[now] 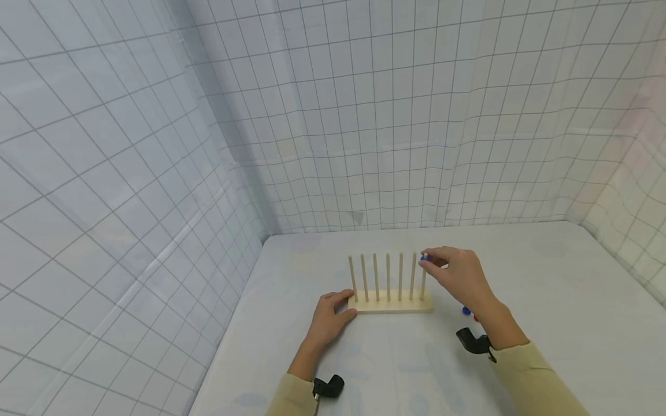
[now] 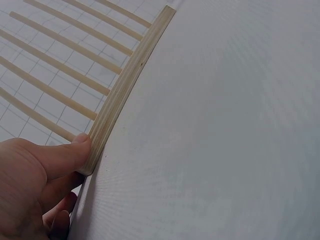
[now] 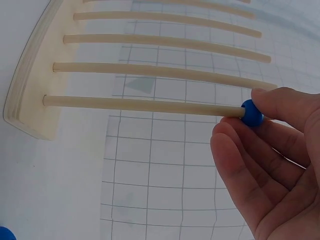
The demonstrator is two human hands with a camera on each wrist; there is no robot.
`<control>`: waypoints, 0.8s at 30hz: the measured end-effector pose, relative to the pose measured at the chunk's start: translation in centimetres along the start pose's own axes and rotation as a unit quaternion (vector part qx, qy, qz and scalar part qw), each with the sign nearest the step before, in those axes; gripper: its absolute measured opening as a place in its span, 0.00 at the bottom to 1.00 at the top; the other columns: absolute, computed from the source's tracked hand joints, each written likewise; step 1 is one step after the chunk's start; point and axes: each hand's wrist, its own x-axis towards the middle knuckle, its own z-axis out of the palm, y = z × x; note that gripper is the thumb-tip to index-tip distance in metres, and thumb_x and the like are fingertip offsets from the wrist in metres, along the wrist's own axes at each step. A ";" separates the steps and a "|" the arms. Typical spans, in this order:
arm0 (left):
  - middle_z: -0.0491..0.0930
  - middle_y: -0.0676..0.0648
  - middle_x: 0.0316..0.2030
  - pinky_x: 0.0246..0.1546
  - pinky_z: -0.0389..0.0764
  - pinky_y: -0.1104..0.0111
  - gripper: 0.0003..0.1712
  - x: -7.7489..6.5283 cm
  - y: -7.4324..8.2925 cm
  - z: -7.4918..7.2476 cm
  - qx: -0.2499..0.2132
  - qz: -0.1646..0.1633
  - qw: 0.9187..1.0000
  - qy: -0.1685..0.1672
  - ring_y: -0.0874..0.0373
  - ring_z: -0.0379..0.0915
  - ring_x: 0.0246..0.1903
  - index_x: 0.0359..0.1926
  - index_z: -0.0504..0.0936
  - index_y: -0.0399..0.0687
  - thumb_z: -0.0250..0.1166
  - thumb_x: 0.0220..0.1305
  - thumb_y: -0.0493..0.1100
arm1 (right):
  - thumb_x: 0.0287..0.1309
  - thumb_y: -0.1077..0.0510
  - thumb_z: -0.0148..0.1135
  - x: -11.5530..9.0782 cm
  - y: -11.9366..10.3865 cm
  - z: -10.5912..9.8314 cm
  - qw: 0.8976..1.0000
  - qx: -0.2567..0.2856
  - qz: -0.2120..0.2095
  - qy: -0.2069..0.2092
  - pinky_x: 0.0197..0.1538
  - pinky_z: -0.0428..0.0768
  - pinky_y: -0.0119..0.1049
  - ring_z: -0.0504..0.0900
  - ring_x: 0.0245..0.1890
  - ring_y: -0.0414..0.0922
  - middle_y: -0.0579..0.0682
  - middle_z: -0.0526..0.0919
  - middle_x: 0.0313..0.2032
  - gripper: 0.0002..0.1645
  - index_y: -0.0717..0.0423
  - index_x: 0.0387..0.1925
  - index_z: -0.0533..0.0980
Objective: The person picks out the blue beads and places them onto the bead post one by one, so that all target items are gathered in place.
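A pale wooden base [image 1: 392,308] with a row of several upright pegs [image 3: 145,105] stands on the table. My left hand [image 1: 329,316] grips the base's left end, its thumb [image 2: 75,152] along the front edge and the other fingers behind. At the opposite end, my right hand [image 1: 460,277] pinches a blue bead [image 3: 252,114] between thumb and fingers. That bead sits around the tip of the rightmost peg, high above the base. All the other pegs are bare.
Another blue bead [image 1: 466,311] and a red bead [image 1: 476,318], partly hidden by the right wrist, lie on the white tabletop [image 1: 562,300] right of the base. Grid-patterned white sheets [image 1: 374,144] hang behind the table and along its sides.
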 end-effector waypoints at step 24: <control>0.76 0.39 0.58 0.62 0.66 0.43 0.26 -0.2 -0.1 -0.1 0.001 0.019 1.000 -0.004 0.40 0.65 0.62 0.60 0.82 0.47 0.73 0.61 0.43 | 0.60 0.55 0.72 -0.5 0.2 0.5 1.000 -0.004 0.018 -0.011 0.32 0.80 0.39 0.85 0.34 0.44 0.44 0.88 0.33 0.15 0.58 0.46 0.86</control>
